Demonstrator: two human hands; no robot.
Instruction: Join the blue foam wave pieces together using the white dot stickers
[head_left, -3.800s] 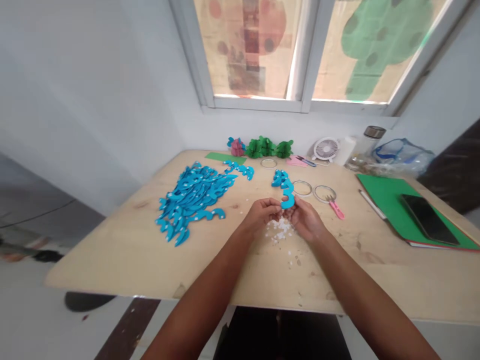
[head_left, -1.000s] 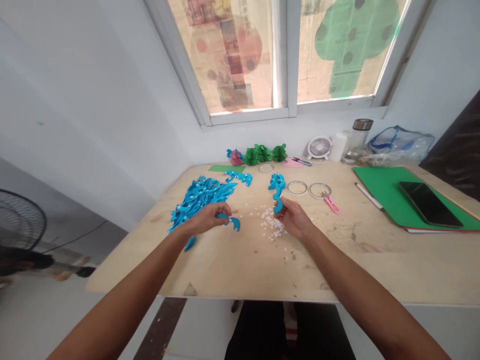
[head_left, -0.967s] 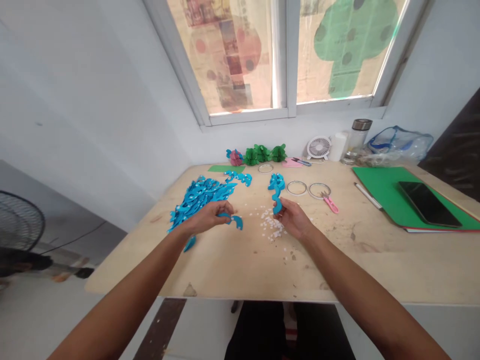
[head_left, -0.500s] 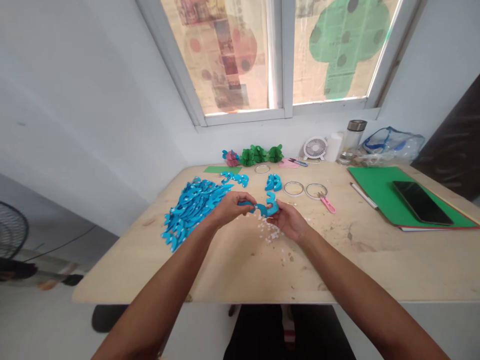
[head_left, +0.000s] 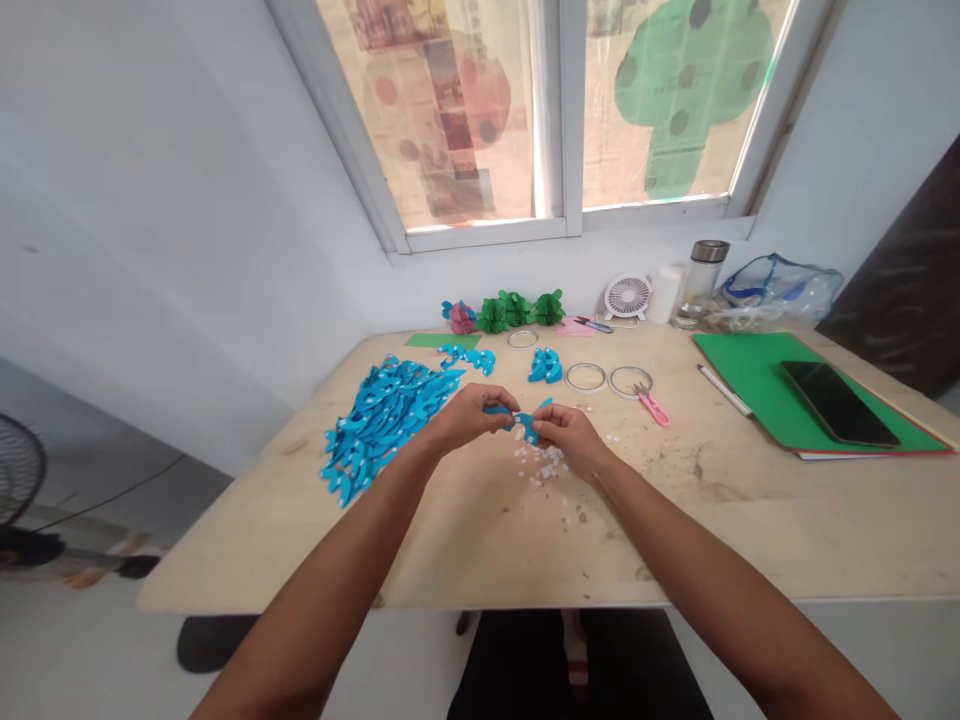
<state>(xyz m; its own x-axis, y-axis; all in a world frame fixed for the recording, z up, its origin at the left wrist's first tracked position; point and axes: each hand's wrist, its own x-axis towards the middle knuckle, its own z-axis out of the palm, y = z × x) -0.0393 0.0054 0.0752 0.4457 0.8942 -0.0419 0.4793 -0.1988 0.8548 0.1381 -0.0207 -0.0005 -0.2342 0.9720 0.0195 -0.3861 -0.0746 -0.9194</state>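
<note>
Between my hands is a blue paper piece (head_left: 524, 424) with small white squares on it. My left hand (head_left: 472, 415) is closed on its left end, thumb and fingers pinching. My right hand (head_left: 568, 432) pinches the right side, and its fingers hide part of the blue paper. Small white paper bits (head_left: 541, 466) lie scattered on the table just below. To the left spreads a large heap of blue curved paper pieces (head_left: 386, 410). Behind my hands sits a small blue stack (head_left: 545, 366), with a few more blue pieces (head_left: 469, 357) to its left.
Tape rolls (head_left: 586, 377) and pink-handled snips (head_left: 653, 405) lie right of centre on the wooden table (head_left: 480, 540). A phone (head_left: 838, 402) rests on a green folder (head_left: 757, 390) beside a pen (head_left: 724, 391). Green paper ornaments (head_left: 517, 312), a small fan (head_left: 628, 297) and a bottle (head_left: 705, 280) line the wall.
My right hand has turned over, its fingers now pinching the blue paper from above. The curved blue part that stood up beside it is now mostly folded down or hidden behind the fingers.
</note>
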